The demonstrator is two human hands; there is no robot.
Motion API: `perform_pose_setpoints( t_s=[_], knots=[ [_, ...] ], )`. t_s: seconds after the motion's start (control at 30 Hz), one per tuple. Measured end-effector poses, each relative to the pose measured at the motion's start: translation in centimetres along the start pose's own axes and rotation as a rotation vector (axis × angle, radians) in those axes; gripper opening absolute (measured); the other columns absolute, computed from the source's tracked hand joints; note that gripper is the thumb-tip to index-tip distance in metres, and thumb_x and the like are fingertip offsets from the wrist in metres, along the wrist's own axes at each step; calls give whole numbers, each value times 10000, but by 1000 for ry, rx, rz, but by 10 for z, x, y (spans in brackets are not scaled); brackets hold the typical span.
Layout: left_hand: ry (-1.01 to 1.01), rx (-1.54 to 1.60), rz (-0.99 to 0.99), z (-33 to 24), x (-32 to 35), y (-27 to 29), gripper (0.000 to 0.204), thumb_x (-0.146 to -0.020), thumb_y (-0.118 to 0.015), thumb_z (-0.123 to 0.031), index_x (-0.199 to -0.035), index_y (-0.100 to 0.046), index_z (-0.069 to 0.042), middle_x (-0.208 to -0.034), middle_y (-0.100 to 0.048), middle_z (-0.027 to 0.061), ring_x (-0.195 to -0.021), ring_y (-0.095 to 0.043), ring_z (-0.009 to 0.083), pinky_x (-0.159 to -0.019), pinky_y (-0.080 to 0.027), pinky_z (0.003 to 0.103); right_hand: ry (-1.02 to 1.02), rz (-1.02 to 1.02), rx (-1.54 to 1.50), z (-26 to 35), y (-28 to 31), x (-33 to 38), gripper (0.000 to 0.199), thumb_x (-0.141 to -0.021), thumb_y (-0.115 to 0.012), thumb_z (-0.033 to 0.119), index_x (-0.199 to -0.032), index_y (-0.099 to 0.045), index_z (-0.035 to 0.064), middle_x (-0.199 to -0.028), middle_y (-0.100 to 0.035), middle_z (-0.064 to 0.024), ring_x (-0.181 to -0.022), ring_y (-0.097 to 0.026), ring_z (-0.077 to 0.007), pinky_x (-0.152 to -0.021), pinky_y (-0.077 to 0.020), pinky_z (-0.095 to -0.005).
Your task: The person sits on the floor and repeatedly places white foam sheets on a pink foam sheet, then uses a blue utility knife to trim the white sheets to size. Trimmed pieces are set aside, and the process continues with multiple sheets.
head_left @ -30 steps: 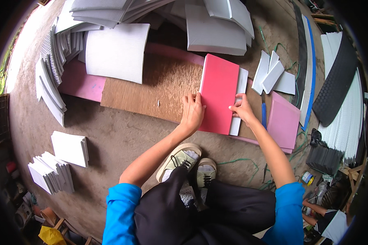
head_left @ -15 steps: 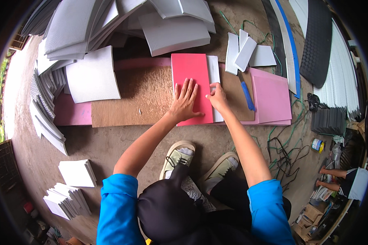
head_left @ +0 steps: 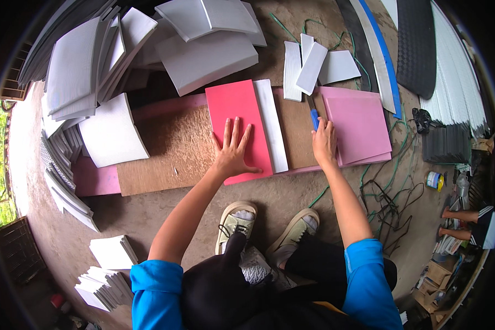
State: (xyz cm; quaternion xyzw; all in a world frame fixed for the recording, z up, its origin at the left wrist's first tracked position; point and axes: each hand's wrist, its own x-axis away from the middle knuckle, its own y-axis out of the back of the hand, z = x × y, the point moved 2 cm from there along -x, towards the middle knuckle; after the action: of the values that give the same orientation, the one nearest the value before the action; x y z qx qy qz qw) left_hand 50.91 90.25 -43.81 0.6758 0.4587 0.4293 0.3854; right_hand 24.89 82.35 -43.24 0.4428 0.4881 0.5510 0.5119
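My left hand (head_left: 234,151) lies spread on a red rectangular sheet (head_left: 239,107), pressing it flat with nothing gripped. Beneath the red sheet, a white foam sheet (head_left: 272,124) sticks out along its right side. Both rest on a brown wooden board (head_left: 173,140). To the right, my right hand (head_left: 325,143) is closed round the blue handle of a knife (head_left: 314,116), whose dark blade points away from me toward white strips (head_left: 312,67). Pink foam sheets (head_left: 360,124) lie just right of that hand.
Curved white ribbed sheets (head_left: 113,129) and a grey-white pile (head_left: 209,58) stand at the far left. Small stacks of white pieces (head_left: 113,253) sit on the floor at the near left. Tangled cords (head_left: 388,201), dark stacked sheets (head_left: 446,144) and another person's legs (head_left: 461,224) are at right.
My right hand has left the white sheet's edge, moved right and taken hold of the knife. My left hand stays on the red sheet. The whole view has shifted and turned slightly.
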Motion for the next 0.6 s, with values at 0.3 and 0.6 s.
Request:
perform_pose_setpoints(
  t_s=[0.3, 0.6],
  knots=[
    [1, -5, -16, 2, 1, 0, 1308, -457, -695, -731, -1456, -53, -183, -1499, 34, 174, -1374, 94, 365, -970, -26, 728, -462, 146, -932, 14, 11, 13, 235, -908, -442, 207, -1026, -385, 13, -732, -512, -109, -482, -530, -213, -452, -461, -343],
    [-14, 15, -54, -1, 0, 0, 1312, -447, -692, -731, -1456, -63, -178, -1498, 11, 181, -1378, 72, 366, -970, -21, 724, -516, 496, -1294, 77, 16, 10, 426, -908, -468, 456, -705, -421, 84, -462, -361, 28, -353, -386, -78, -329, -360, -258]
  ],
)
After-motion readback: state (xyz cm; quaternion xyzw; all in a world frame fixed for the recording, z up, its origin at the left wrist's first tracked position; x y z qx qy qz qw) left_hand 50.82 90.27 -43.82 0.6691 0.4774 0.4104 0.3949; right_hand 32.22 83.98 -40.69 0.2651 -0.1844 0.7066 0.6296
